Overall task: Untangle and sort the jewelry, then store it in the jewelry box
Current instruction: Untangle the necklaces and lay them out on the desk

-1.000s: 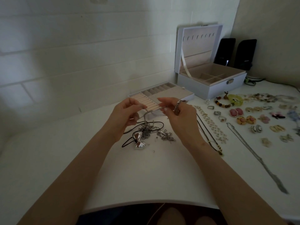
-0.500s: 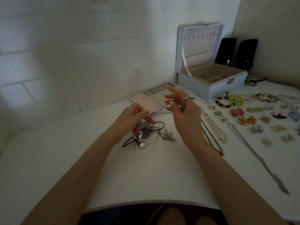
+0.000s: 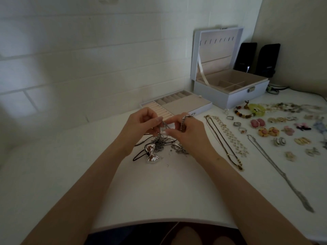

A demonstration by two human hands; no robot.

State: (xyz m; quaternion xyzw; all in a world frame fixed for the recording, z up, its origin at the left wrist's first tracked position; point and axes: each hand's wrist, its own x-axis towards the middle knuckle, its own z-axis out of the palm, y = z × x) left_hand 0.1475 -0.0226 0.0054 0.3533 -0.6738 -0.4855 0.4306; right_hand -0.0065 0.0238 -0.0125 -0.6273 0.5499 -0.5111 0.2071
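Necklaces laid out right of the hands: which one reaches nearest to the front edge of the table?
The silver chain necklace, rightmost of the three; its pendant end lies well past the ends of the dark cord necklace and the pale link necklace.

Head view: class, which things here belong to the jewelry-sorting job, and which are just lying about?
Job: tangled chains, pinched by left hand and right hand; jewelry box; ring tray; laid-out necklaces; earrings.
Lying about: black speakers; cable.
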